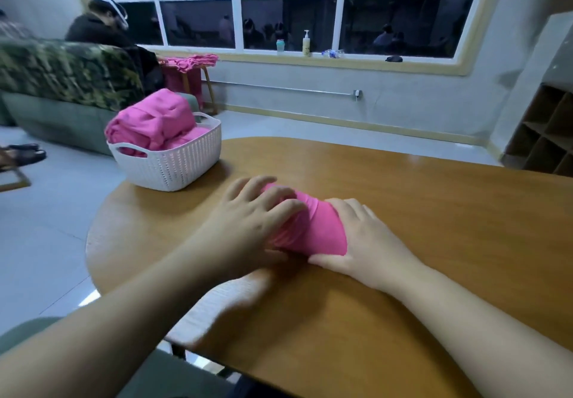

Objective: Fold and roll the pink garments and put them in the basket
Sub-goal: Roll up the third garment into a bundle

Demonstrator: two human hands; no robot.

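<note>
Both hands on the pink garment (313, 227) at frame centre, on the wooden table (434, 242); left hand (248, 220) lies over its left end, fingers bent down onto the cloth, thumb side hidden, so pressing vs gripping: cannot tell; right hand (369, 242) flat against the right end, fingers fairly straight, cloth draped over the thumb side. Garment already bunched into a short tight roll; step in hand looks like the end of rolling / tucking the edge. Next move, my read: clamp the roll from both ends so it doesn't spring open, lift, carry to upper left. White woven basket (173, 162) sits there near the table edge, well apart from the hands; holds pink rolled garments (152, 124) piled above the rim; little room left, so the new roll likely goes on top or at the right side.
</note>
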